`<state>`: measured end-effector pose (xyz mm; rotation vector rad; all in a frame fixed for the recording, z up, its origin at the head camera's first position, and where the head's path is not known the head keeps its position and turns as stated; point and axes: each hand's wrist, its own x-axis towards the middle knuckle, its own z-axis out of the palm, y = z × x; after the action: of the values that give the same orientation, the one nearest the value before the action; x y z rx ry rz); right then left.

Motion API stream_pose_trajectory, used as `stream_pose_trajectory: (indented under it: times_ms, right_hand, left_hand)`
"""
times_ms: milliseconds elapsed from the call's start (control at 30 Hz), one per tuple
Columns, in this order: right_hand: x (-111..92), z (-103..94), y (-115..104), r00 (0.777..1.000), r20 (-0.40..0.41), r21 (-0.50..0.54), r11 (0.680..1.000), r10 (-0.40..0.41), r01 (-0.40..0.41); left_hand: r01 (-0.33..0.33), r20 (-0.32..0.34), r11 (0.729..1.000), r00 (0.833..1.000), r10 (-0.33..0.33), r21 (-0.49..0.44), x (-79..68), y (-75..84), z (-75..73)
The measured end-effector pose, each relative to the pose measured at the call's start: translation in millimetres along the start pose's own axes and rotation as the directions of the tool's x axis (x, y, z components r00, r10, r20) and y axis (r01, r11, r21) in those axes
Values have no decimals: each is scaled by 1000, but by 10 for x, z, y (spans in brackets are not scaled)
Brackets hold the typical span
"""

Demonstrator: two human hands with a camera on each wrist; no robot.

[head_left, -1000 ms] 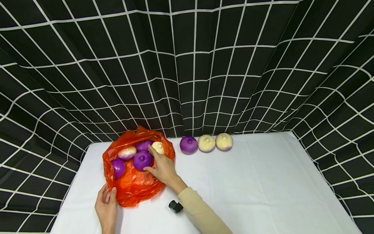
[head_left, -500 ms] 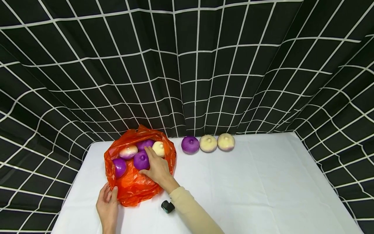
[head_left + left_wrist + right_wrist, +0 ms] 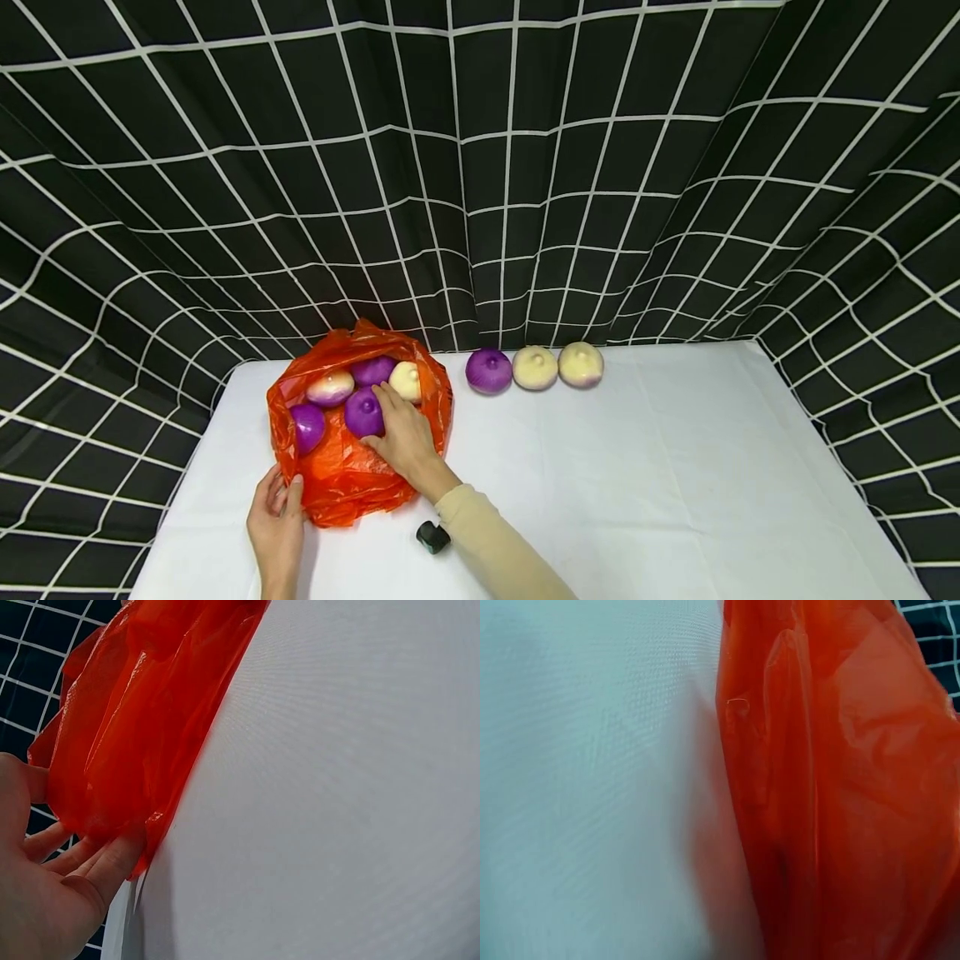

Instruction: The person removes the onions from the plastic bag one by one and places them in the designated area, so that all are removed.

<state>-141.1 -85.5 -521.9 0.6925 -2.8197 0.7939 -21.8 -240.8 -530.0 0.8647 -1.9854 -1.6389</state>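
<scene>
An orange-red plastic bag (image 3: 330,492) lies with its mouth spread towards me, holding several onions. My left hand (image 3: 276,529) pinches the bag's front left edge, its fingers behind the thin plastic in the left wrist view. My right hand (image 3: 408,433) reaches inside the bag and grips a purple onion (image 3: 363,412), thumb at the front and fingers over its right side. Around that onion sit another purple one (image 3: 372,370), a white-and-purple one (image 3: 330,387), a cream one (image 3: 405,382) and a purple one (image 3: 308,428) by the left wall. The right hand is hidden behind the bag's side in the right wrist view.
At the table's back edge, right of the bag, a purple onion (image 3: 489,371) and two cream onions (image 3: 535,367) stand in a row. A white cloth covers the table (image 3: 675,467). Black curtains with white grid lines (image 3: 495,167) surround it behind and at both sides.
My right hand has shifted slightly left and settled round the purple onion, which has tilted a little. The left hand keeps its hold on the bag's edge.
</scene>
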Motion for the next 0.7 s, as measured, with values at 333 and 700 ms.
stream_pose_trajectory:
  times_ms: [333, 700]
  right_hand:
    - [-61, -159, 40, 998, -63, 86, 996, -24, 30]
    - [-179, -486, 149, 992, -124, 201, 979, -14, 39]
  left_hand:
    - [4, 4, 1000, 1000, -4, 20, 8, 3, -28]
    - [17, 10, 1000, 1000, -17, 10, -2, 38, -21]
